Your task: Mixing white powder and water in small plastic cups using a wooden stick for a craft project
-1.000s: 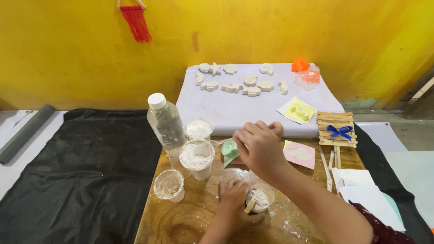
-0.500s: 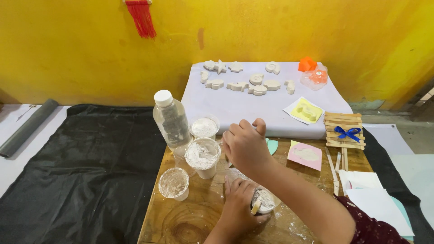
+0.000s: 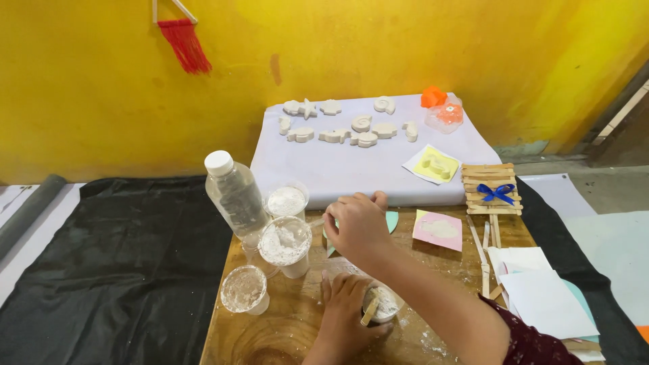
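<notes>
**A:** Small clear plastic cup of white plaster mix (image 3: 382, 304) sits near the front edge of the wooden desk (image 3: 433, 270), and the left hand (image 3: 346, 312) is wrapped round it, grip closed on its side. A flat wooden stirring stick (image 3: 369, 311) leans inside the cup.

**B:** And the other hand?

**A:** The right hand (image 3: 358, 226) reaches across, fingers curled down over a pale green flat mould (image 3: 391, 221) just beyond the cup. Whether that grip has pinched the mould or only rests on it, I cannot tell; the palm hides the fingertips.

**B:** What lies around them?

**A:** Just left of the right hand stands a clear cup heaped with white powder (image 3: 284, 243), a second powder cup (image 3: 286, 201) behind it, and a tilted clear plastic bottle with a white cap (image 3: 236, 192). A nearly empty dusty cup (image 3: 244, 290) is nearer the front. A pink flat mould (image 3: 438, 230) lies to the right, and beyond, on a white sheet (image 3: 351, 169), rows of pale cast shell shapes (image 3: 362, 125).

**B:** So which step is it?

**A:** I judge the mix is being steadied while a mould is positioned. Next move likely calls for the mould lying flat and close by.
</notes>
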